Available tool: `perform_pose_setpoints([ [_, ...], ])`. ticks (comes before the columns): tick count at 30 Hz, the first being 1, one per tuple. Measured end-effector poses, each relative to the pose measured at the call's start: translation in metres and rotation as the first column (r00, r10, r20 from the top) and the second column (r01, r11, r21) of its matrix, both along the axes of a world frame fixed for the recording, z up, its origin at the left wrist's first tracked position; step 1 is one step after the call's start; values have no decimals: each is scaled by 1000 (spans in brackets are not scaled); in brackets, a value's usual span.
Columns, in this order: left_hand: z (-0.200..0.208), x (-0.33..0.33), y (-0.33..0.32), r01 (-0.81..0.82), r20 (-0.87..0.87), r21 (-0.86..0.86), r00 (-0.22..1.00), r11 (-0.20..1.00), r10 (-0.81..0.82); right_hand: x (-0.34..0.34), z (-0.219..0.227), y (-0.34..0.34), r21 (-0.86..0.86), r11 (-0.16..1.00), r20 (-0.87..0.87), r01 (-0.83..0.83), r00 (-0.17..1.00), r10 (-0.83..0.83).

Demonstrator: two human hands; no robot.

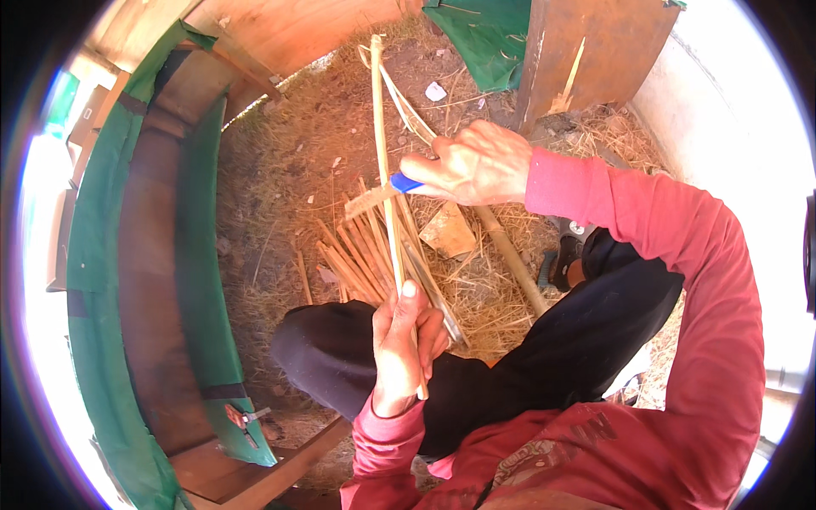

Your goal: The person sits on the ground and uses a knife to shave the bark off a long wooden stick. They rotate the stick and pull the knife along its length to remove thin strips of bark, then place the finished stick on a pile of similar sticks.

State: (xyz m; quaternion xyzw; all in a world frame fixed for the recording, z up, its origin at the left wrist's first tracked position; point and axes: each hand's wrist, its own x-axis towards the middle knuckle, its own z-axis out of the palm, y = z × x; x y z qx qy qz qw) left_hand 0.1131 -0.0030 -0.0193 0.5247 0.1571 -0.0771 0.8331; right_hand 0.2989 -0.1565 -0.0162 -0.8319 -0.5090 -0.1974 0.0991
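Note:
A long, pale wooden strip (380,110) stands slanted up in front of me. My left hand (399,344) is wrapped round its lower part, thumb laid along it, above my bent knee. My right hand (484,161) grips the blue handle of a knife (370,202). The rusty-looking blade crosses the strip near its middle. From the strip's top, a thin pale sliver (395,93) bends down toward my right hand; whether the fingers touch it I cannot tell. Beyond my left hand lies a bundle of split wooden sticks (348,268) on the ground.
A wooden block (448,231) and a round pole (514,259) lie on straw-strewn ground right of the sticks. Along the left runs a bench-like wooden frame with green cloth (200,255); a small tool (244,418) rests there. A brown board (586,55) stands at the upper right.

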Motion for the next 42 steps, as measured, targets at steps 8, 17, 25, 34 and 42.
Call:
perform_pose_setpoints([
  [8,-1,-5,9,41,162,-93,986,995,-26,86,16,-55,239,807,28,540,827,-562],
  [17,-3,-10,9,6,151,-131,988,991,14,-21,18,-14,244,966,-206,-82,969,135],
  [25,-3,-17,7,43,170,0,984,999,-43,-7,25,-7,69,988,-105,141,985,-134],
  [34,-11,-18,10,150,182,-193,977,970,-115,9,41,-28,433,901,-53,29,999,-6],
  [42,-8,-22,11,166,180,-244,976,955,-124,-30,31,-9,270,958,-198,-95,968,152],
])
